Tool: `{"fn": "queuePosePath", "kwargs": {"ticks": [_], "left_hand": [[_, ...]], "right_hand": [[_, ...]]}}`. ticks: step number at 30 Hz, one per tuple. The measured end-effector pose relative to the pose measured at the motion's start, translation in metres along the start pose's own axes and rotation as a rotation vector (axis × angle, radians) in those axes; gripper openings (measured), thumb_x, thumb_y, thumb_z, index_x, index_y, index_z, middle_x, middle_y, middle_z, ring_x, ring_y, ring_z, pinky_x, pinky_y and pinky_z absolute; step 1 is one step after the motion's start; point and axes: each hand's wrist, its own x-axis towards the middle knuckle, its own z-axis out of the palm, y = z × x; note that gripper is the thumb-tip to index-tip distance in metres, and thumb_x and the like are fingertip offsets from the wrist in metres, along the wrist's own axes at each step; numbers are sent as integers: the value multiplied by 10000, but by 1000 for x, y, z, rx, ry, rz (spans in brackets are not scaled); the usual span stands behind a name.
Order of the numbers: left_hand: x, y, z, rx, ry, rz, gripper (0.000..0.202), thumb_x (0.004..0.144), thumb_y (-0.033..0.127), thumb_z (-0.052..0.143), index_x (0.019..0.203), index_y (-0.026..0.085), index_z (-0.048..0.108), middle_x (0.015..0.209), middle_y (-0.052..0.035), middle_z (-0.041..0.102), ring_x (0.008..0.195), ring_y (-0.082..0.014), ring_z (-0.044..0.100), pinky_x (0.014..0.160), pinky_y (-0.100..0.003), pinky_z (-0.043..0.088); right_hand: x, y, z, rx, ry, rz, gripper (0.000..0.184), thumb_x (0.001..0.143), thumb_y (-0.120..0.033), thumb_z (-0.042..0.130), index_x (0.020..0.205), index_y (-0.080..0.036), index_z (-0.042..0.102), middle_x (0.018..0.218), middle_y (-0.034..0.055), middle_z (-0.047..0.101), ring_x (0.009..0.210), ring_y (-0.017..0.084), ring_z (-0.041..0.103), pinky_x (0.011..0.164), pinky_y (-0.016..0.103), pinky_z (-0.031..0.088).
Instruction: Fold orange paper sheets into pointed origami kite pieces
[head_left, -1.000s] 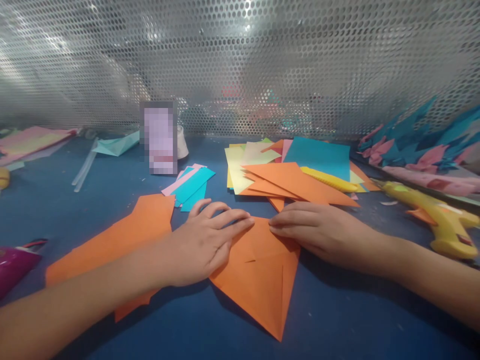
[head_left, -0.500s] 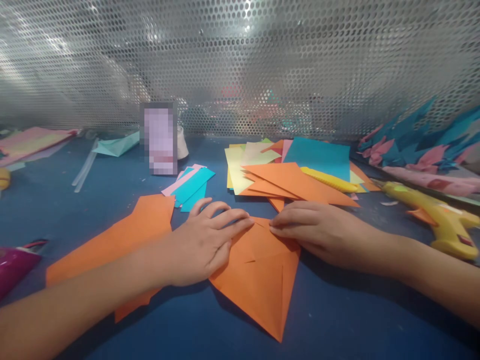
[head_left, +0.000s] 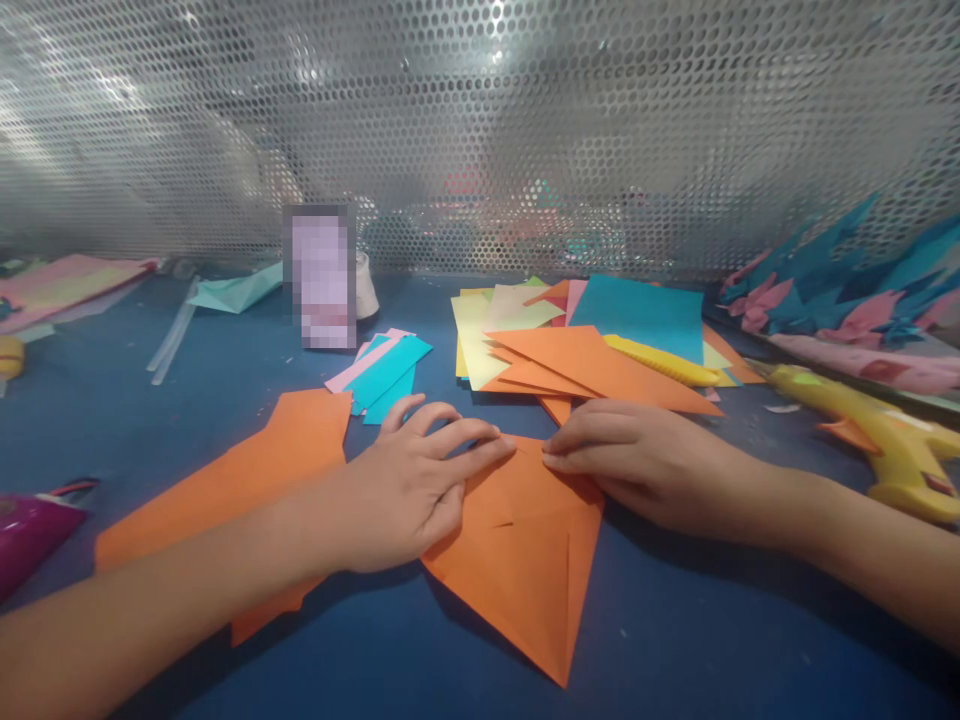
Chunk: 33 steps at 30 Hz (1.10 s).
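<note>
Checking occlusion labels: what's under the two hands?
The left hand and right hand press flat on a folded orange paper on the blue table. Their palms cover its upper part, so folds there cannot be seen.

A: How is the bare left hand (head_left: 409,490) lying?
B: It is lying palm down with its fingers stretching rightward. The left forearm (head_left: 150,610) is entering from the lower left.
A: And the bare right hand (head_left: 637,460)?
B: It is also lying palm down, its fingertips (head_left: 555,462) pointing leftward and nearly meeting the left's. The right forearm (head_left: 862,560) is entering from the right.
</note>
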Motion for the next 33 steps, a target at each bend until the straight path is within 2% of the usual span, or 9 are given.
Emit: {"fn": "queuePosePath", "kwargs": {"ticks": [4, 19, 24, 25, 29, 33], "left_hand": [[1, 0, 0, 7, 13, 7, 534, 846, 131, 365, 1358, 272, 423, 1314, -9, 506, 1115, -254, 407, 1032, -505, 178], [1, -2, -1, 17, 3, 27, 541, 838, 140, 369, 1364, 261, 408, 1294, -17, 498, 1095, -254, 396, 1007, -484, 214], [1, -2, 2, 53, 41, 27, 546, 823, 135, 370, 1354, 252, 415, 1274, -63, 466, 1128, -273, 358, 1005, -492, 239], [1, -2, 3, 63, 55, 23, 547, 821, 134, 368, 1354, 252, 415, 1250, -71, 462, 1128, -275, 352, 1003, -497, 244], [-1, -3, 6, 78, 95, 24, 550, 824, 139, 363, 1354, 276, 402, 1117, -71, 455, 1082, -264, 350, 980, -496, 275], [-1, -3, 6, 80, 73, 13, 548, 818, 143, 381, 1348, 280, 409, 1079, -64, 454, 1039, -258, 357, 950, -487, 295]], "right_hand": [[-3, 3, 3, 31, -4, 17, 288, 916, -81, 409, 1077, -183, 626, 1035, 75, 649, 940, 171, 573, 806, 305, 470], [0, 2, 1, 14, 12, 2, 290, 887, -61, 415, 1036, -174, 636, 986, 75, 641, 900, 161, 564, 778, 293, 469], [7, -5, -2, -35, -20, 11, 299, 882, -57, 360, 926, -156, 639, 930, 85, 652, 901, 178, 575, 801, 324, 495], [9, -7, -2, -52, -24, 3, 306, 870, -44, 352, 914, -148, 637, 941, 92, 660, 929, 187, 578, 825, 337, 496], [13, -10, -2, -107, -63, -10, 314, 831, -44, 402, 1031, -152, 619, 1206, 96, 619, 1136, 221, 530, 945, 381, 463], [14, -9, 0, -111, -111, -7, 317, 832, -58, 423, 1089, -142, 589, 1296, 92, 568, 1172, 218, 512, 976, 381, 444]]}}
